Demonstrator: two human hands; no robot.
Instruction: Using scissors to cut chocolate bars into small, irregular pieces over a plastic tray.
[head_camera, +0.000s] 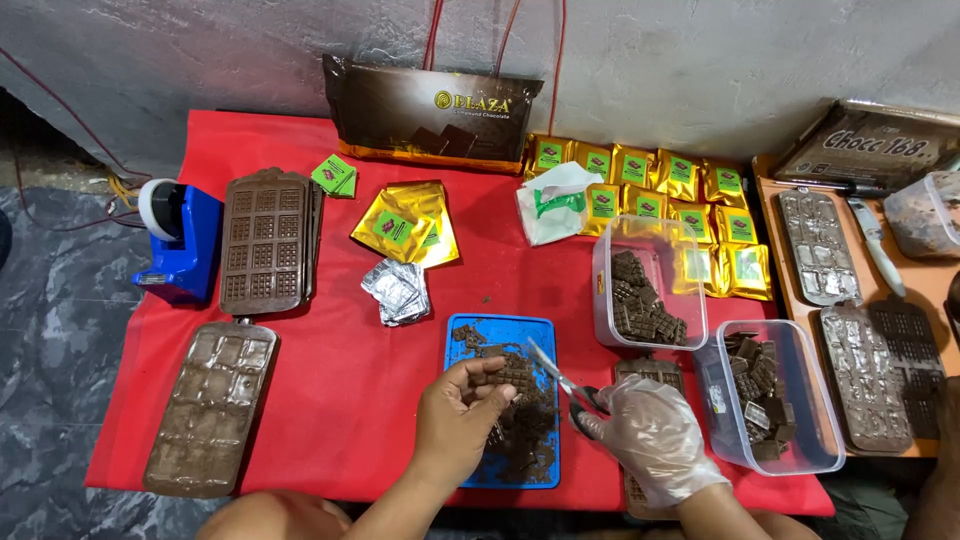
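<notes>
The left hand (455, 415), bare and palm-down, pinches a chocolate bar (508, 372) between curled fingers above the blue tray (470, 335) on the red worktop (340, 400). The right hand (650, 435), in a clear glove, grips scissors (565, 383), blades pointing at the bar.

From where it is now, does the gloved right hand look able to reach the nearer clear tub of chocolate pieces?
Probably yes. The right hand, holding scissors, sits just beside the open tub, with nothing between them; it would likely need to put the scissors down first.
</notes>
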